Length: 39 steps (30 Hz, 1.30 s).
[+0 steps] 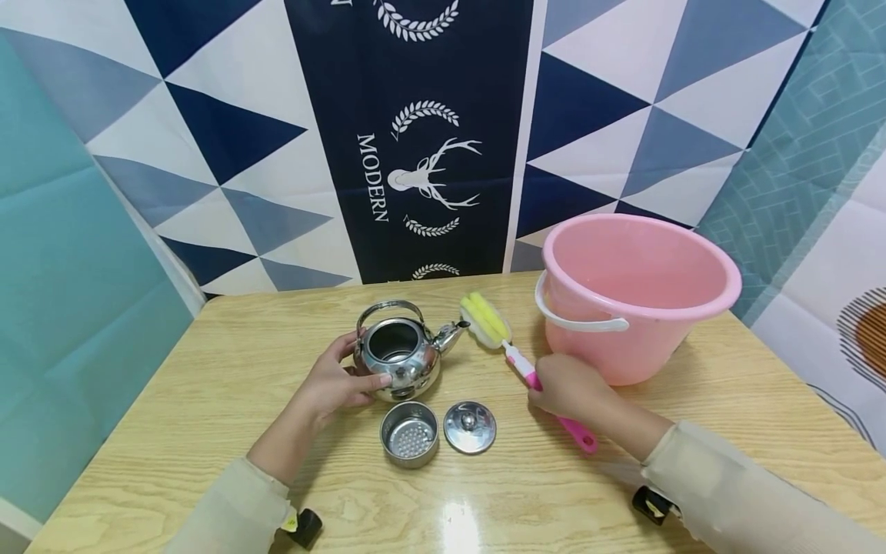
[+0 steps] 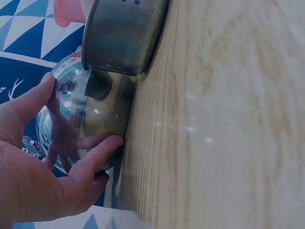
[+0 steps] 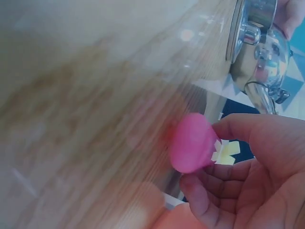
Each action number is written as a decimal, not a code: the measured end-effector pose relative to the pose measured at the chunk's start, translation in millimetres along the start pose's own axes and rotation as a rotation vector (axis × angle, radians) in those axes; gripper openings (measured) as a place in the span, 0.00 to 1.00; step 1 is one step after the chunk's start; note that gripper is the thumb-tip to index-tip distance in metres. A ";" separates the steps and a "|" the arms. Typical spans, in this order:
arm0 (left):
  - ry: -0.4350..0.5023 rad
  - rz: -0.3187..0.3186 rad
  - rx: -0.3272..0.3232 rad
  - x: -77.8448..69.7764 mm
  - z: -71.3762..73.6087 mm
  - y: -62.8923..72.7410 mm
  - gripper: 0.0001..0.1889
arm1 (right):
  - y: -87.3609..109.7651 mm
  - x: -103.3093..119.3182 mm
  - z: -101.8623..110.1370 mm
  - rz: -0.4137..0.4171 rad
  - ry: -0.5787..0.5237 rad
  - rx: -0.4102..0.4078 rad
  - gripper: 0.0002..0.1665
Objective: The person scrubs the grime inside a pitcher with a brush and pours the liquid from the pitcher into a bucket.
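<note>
A shiny steel teapot (image 1: pixel 408 373) stands lidless on the table, its spout to the right and its hoop handle raised. My left hand (image 1: pixel 339 377) holds its left side, thumb on the front of the body and fingers spread round it. My right hand (image 1: pixel 571 385) grips the pink and white handle of a cleaning brush (image 1: pixel 487 317), whose yellow sponge head points toward the spout. In the right wrist view, thumb and fingers close about the pink handle (image 3: pixel 193 143). A perforated steel strainer (image 1: pixel 410 435) and a round knobbed lid (image 1: pixel 470 427) lie in front of the teapot.
A large pink bucket (image 1: pixel 640 342) with a white handle (image 1: pixel 581 319) stands at the right, just behind my right hand. Patterned cloth (image 1: pixel 436 177) hangs along the back edge of the wooden table (image 1: pixel 208 385).
</note>
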<state>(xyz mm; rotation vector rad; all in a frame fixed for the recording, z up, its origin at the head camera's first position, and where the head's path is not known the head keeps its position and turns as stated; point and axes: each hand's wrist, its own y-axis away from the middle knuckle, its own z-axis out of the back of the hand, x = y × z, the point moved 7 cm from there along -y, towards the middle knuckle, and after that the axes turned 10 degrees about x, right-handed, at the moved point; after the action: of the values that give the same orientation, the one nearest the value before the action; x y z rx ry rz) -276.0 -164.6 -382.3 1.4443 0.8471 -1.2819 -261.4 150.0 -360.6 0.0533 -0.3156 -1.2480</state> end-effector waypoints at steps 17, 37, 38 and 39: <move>0.009 -0.013 0.007 0.2 -0.2 -0.6 0.48 | -5.6 -12.9 -26.5 -0.081 -1.130 0.200 0.08; -0.018 -0.013 0.015 -3.1 -1.5 2.7 0.49 | 2.8 -4.6 -4.5 -0.002 -1.142 0.083 0.11; -0.019 -0.013 0.014 -3.0 -1.5 2.6 0.49 | 3.3 -3.8 -2.9 0.004 -1.149 0.079 0.11; -0.019 -0.013 0.013 -3.0 -1.5 2.7 0.49 | 3.9 -3.3 -1.4 0.006 -1.156 0.075 0.11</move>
<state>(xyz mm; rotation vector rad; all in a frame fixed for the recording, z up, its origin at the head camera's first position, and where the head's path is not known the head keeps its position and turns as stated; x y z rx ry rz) -273.6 -163.5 -378.8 1.4366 0.8376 -1.3112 -258.3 154.2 -361.8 -0.6267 -1.3512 -1.1475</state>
